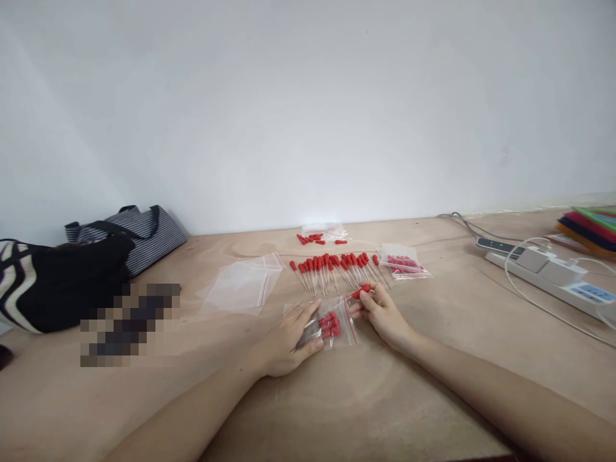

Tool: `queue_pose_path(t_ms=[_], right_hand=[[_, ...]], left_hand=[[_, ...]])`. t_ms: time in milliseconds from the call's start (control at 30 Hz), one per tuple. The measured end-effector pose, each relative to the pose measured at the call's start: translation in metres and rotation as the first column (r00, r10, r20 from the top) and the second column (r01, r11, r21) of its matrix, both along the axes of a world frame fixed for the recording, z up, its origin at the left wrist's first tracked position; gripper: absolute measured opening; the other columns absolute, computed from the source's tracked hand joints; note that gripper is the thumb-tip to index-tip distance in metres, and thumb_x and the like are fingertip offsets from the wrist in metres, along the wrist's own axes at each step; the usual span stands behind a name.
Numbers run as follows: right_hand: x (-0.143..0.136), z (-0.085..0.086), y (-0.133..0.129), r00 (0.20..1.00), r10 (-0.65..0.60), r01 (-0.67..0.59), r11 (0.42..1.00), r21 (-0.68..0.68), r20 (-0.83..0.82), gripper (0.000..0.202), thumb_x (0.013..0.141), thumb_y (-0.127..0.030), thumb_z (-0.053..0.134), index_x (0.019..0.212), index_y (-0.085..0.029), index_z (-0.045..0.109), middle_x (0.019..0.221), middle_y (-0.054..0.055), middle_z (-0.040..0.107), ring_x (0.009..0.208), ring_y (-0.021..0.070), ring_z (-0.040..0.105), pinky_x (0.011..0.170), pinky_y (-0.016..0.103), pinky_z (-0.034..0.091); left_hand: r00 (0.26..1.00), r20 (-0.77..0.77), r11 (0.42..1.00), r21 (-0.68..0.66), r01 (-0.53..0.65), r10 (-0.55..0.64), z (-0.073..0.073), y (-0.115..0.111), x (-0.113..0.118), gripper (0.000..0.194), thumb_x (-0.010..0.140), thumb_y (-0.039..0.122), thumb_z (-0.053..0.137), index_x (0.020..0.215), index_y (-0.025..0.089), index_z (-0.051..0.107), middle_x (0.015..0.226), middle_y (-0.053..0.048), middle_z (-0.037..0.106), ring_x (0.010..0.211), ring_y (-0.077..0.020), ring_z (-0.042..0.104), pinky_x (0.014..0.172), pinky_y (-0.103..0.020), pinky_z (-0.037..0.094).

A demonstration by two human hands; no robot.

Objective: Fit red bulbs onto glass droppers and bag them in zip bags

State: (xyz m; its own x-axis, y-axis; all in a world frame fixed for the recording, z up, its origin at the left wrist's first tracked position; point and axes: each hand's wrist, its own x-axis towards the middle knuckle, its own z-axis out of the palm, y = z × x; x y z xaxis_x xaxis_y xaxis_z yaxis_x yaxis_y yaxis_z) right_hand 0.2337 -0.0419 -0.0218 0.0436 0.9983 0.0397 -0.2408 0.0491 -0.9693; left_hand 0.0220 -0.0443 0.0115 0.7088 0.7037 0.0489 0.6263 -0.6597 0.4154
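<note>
My left hand (287,337) holds a clear zip-lock bag (351,335) against the table, thumb along the near side and fingers along the far side. Inside the bag lie several droppers with red rubber bulbs (330,325). My right hand (385,316) pinches a dropper by its red bulb (360,292) at the bag's open end; its tube is mostly hidden, and I cannot tell whether more than one is held. Just beyond both hands, loose red-bulbed droppers (315,264) lie in a spread row, tubes toward me.
Flat clear bags (240,285) are stacked left of the droppers. A filled bag (405,264) lies to the right, with more droppers (310,238) near the wall. A power strip (553,276) with cables sits far right, coloured folders (590,228) behind it. Dark bags (62,282) stand left.
</note>
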Motion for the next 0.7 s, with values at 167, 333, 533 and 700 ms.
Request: queue_pose_path(t_ms=[167, 333, 533, 700], right_hand=[[0.0002, 0.0023, 0.0018, 0.966, 0.215, -0.201, 0.974, -0.101, 0.142, 0.043, 0.066, -0.055, 0.054, 0.084, -0.021, 0.035, 0.040, -0.013, 0.040, 0.028, 0.0065, 0.040, 0.028, 0.016, 0.022], [0.0008, 0.0052, 0.0060, 0.906, 0.353, -0.323, 0.933, -0.157, 0.235, 0.041, 0.073, -0.053, 0.045, 0.093, -0.017, 0.042, 0.031, -0.013, 0.036, 0.026, 0.0073, 0.039, 0.029, 0.015, 0.022], [-0.0027, 0.0073, 0.0046, 0.885, 0.361, -0.332, 0.932, -0.147, 0.293, 0.038, 0.074, -0.049, 0.045, 0.094, -0.016, 0.045, 0.043, -0.011, 0.046, 0.024, 0.0038, 0.035, 0.026, 0.016, 0.019], [-0.0056, 0.0020, 0.0049, 0.902, 0.248, -0.215, 0.968, -0.128, 0.354, 0.029, 0.072, -0.044, 0.051, 0.081, -0.019, 0.041, 0.047, -0.010, 0.049, 0.027, 0.0044, 0.039, 0.026, 0.015, 0.023]], left_hand=[[1.000, -0.024, 1.000, -0.017, -0.007, 0.006, 0.0001, -0.0001, 0.0008, 0.060, 0.083, 0.038, 0.041, 0.133, 0.014, 0.019, 0.137, -0.013, 0.030, 0.124, -0.0258, 0.029, 0.102, -0.045, 0.025], [1.000, 0.000, 1.000, -0.001, 0.004, -0.004, -0.0009, 0.0000, 0.0006, 0.059, 0.083, 0.038, 0.041, 0.133, 0.017, 0.017, 0.137, -0.011, 0.030, 0.125, -0.0249, 0.028, 0.103, -0.045, 0.023], [1.000, -0.001, 1.000, -0.023, 0.000, 0.000, -0.0016, 0.0005, -0.0005, 0.060, 0.083, 0.039, 0.041, 0.134, 0.018, 0.017, 0.138, -0.010, 0.028, 0.125, -0.0243, 0.027, 0.103, -0.044, 0.024], [1.000, -0.003, 0.999, -0.030, -0.013, 0.012, -0.0019, 0.0005, -0.0015, 0.061, 0.083, 0.042, 0.040, 0.134, 0.017, 0.017, 0.138, -0.010, 0.028, 0.126, -0.0245, 0.026, 0.103, -0.043, 0.025]])
